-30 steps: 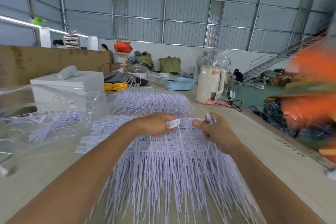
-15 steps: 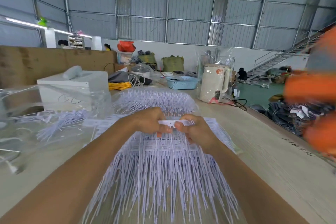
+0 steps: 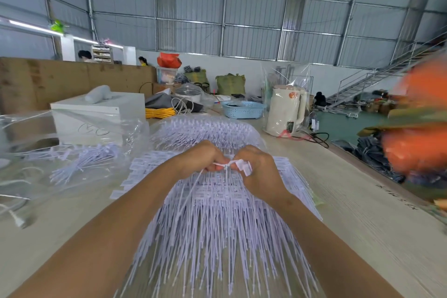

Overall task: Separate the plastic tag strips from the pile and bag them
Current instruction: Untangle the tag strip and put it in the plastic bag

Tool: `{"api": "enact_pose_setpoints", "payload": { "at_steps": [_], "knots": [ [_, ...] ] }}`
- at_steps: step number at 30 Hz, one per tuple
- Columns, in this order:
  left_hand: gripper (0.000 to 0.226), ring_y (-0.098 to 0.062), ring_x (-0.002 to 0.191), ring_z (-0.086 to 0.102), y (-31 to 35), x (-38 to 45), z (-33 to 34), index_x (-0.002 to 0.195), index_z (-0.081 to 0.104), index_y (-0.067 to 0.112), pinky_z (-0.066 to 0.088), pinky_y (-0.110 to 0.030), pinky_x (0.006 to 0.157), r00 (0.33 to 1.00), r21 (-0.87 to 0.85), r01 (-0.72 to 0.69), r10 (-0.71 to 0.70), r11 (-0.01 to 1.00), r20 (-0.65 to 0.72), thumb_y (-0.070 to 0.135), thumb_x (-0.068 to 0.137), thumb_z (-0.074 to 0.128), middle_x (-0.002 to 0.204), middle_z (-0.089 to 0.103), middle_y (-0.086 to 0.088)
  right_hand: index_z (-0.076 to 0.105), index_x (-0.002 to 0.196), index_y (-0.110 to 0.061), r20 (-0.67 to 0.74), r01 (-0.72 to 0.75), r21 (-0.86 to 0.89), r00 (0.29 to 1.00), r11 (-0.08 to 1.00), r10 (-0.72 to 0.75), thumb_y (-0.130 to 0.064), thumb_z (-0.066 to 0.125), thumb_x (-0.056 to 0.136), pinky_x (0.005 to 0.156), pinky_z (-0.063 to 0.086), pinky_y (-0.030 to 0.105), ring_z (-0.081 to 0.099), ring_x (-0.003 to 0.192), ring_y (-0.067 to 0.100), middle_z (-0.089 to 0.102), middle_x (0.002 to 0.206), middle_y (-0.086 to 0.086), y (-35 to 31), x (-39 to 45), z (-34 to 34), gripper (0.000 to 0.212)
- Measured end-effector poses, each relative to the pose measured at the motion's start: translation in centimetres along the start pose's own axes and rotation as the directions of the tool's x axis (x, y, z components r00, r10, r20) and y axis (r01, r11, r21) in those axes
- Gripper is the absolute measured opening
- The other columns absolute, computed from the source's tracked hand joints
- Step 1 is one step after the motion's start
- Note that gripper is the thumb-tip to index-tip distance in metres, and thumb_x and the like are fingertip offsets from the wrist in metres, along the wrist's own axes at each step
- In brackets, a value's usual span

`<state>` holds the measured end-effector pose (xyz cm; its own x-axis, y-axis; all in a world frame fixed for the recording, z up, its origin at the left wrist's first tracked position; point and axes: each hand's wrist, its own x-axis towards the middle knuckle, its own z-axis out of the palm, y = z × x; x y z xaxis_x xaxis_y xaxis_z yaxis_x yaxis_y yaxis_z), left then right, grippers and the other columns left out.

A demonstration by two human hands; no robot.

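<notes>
The pile [image 3: 217, 237] is fanning toward 6 o'clock on the table [image 3: 362, 225]. Above it, the left hand [image 3: 198, 157] and right hand [image 3: 258, 167] are both pinching one strip [image 3: 229, 166], probably tearing it loose. Filled bags [image 3: 79, 162] are lying at 10 o'clock.

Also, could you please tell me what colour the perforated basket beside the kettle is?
The basket is light blue, seen in the head view.
</notes>
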<state>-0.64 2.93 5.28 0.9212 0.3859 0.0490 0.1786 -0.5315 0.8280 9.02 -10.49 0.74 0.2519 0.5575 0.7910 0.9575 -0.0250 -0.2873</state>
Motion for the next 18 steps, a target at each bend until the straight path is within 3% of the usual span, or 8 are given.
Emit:
{"api": "enact_pose_setpoints", "payload": {
  "at_steps": [3, 5, 7, 9, 11, 14, 18],
  "knots": [
    [0.035, -0.006, 0.033, 0.03, 0.1, -0.3, -0.1, 0.055, 0.053, 0.009, 0.02, -0.022, 0.047, 1.0, -0.022, 0.016, -0.015, 1.0, 0.02, 0.014, 0.089, 0.06, 0.037, 0.042, 0.007, 0.062, 0.068, -0.004, -0.016, -0.042, -0.006, 0.999, 0.999, 0.041, 0.012, 0.062, 0.077, 0.06, 0.04, 0.03, 0.051, 0.066, 0.022, 0.056, 0.069, 0.006, 0.0, -0.1, 0.2, 0.018],
    [0.038, -0.005, 0.032, 0.03, 0.1, -0.5, 0.0, 0.053, 0.051, 0.011, 0.021, -0.022, 0.047, 1.0, 0.029, -0.001, 0.0, 1.0, 0.025, 0.017, 0.09, 0.059, 0.035, 0.039, 0.008, 0.058, 0.065, -0.018, 0.055, -0.196, 0.091, 0.98, 0.976, 0.191, 0.006, 0.06, 0.081, 0.061, 0.041, 0.028, 0.051, 0.066, 0.017, 0.053, 0.066, -0.003, -0.2, 0.1, 0.3, 0.03],
    [0.045, -0.006, 0.032, 0.027, 0.1, -0.8, -0.2, 0.046, 0.049, 0.017, 0.02, -0.022, 0.047, 0.998, 0.05, -0.021, 0.018, 0.999, 0.054, 0.016, 0.091, 0.058, 0.035, 0.035, 0.009, 0.053, 0.064, -0.026, 0.104, -0.411, 0.203, 0.912, 0.889, 0.398, 0.0, 0.06, 0.085, 0.06, 0.049, 0.032, 0.054, 0.063, 0.017, 0.054, 0.067, -0.003, 0.1, 0.3, 0.1, 0.034],
    [0.055, -0.006, 0.033, 0.025, 0.1, -1.3, -0.7, 0.037, 0.047, 0.021, 0.017, -0.022, 0.046, 0.992, 0.054, -0.045, 0.039, 0.998, 0.12, 0.016, 0.091, 0.057, 0.036, 0.033, 0.009, 0.056, 0.073, -0.018, 0.068, -0.583, 0.244, 0.807, 0.775, 0.586, -0.008, 0.061, 0.089, 0.053, 0.051, 0.031, 0.056, 0.054, 0.014, 0.055, 0.068, 0.002, 1.6, 0.1, -1.0, 0.02],
    [0.054, -0.005, 0.034, 0.028, 0.1, -1.7, -1.3, 0.04, 0.047, 0.021, 0.02, -0.019, 0.044, 0.992, 0.059, -0.047, 0.04, 0.997, 0.12, 0.018, 0.093, 0.055, 0.038, 0.035, 0.009, 0.054, 0.075, -0.01, 0.083, -0.673, 0.335, 0.719, 0.66, 0.691, -0.012, 0.06, 0.091, 0.048, 0.045, 0.029, 0.05, 0.039, 0.01, 0.05, 0.059, 0.005, 2.9, -0.6, -2.3, 0.017],
    [0.037, -0.008, 0.047, 0.038, 0.6, -1.8, -0.9, 0.059, 0.057, 0.014, 0.029, -0.018, 0.046, 0.993, 0.092, -0.045, 0.035, 0.995, 0.111, 0.016, 0.096, 0.05, 0.049, 0.044, 0.004, 0.049, 0.071, -0.01, 0.19, -0.669, 0.516, 0.698, 0.535, 0.69, -0.012, 0.065, 0.087, 0.045, 0.037, 0.026, 0.042, 0.036, 0.012, 0.045, 0.054, 0.008, 3.0, -1.0, -3.0, 0.022],
    [0.027, -0.021, 0.07, 0.04, 1.7, -1.5, 0.8, 0.083, 0.067, 0.008, 0.03, -0.027, 0.059, 0.986, 0.155, -0.067, 0.041, 0.986, 0.164, -0.006, 0.084, 0.044, 0.076, 0.052, -0.008, 0.047, 0.068, -0.012, 0.295, -0.665, 0.548, 0.721, 0.507, 0.627, -0.008, 0.074, 0.078, 0.035, 0.03, 0.017, 0.035, 0.037, 0.008, 0.043, 0.05, -0.001, 1.0, -0.1, -2.9, 0.029]
  ]
}}
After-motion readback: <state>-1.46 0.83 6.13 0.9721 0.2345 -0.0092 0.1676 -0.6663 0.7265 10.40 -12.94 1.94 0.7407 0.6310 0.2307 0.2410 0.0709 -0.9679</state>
